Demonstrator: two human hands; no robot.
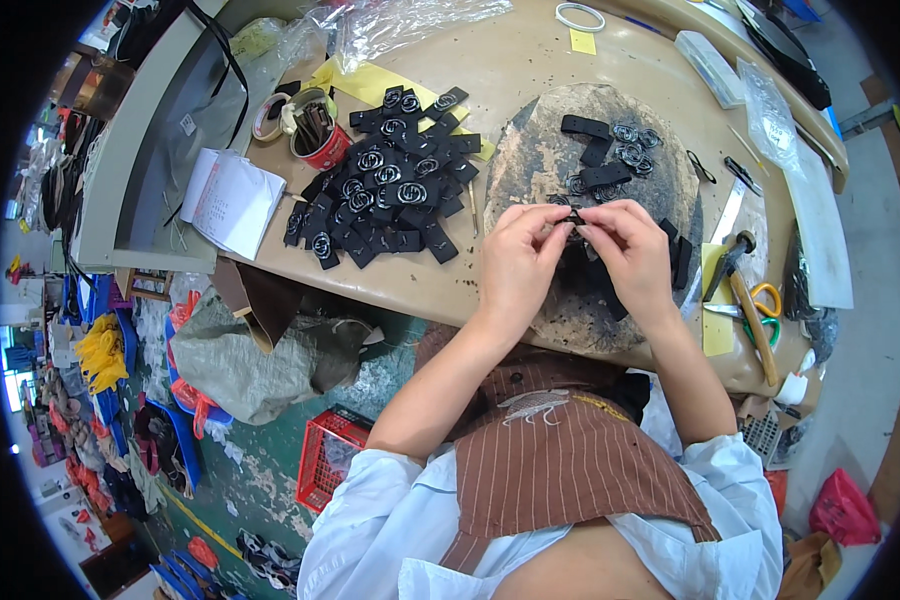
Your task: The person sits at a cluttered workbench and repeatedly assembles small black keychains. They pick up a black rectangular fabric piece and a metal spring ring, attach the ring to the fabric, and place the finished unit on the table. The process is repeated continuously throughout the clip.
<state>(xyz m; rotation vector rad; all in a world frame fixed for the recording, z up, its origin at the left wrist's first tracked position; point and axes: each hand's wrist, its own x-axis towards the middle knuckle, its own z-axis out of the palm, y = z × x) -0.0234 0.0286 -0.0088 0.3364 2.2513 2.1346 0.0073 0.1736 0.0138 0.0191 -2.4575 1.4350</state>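
Observation:
Over a round, worn block (pixel 540 125) on the bench, both hands meet at a small black piece, too small and covered to make out fully. My left hand (pixel 520 250) pinches it from one side, and my right hand (pixel 630 250) pinches it from the other. Just beyond the fingertips lie black strap pieces (pixel 604 176) and several dark wire-like rings (pixel 634 155). More black strips (pixel 680 258) rest beside my right hand, and others are partly hidden beneath the hands. To the left is a large heap of black straps with round ring-shaped buckles (pixel 385 175).
A red tin (pixel 328 152) of strips, a tape roll (pixel 267 117) and a notepad (pixel 235 200) stand at the left. On the right are a hammer (pixel 753 310), scissors (pixel 767 300), a metal blade (pixel 730 208) and clear plastic bags (pixel 770 115). A red crate (pixel 322 465) sits on the floor.

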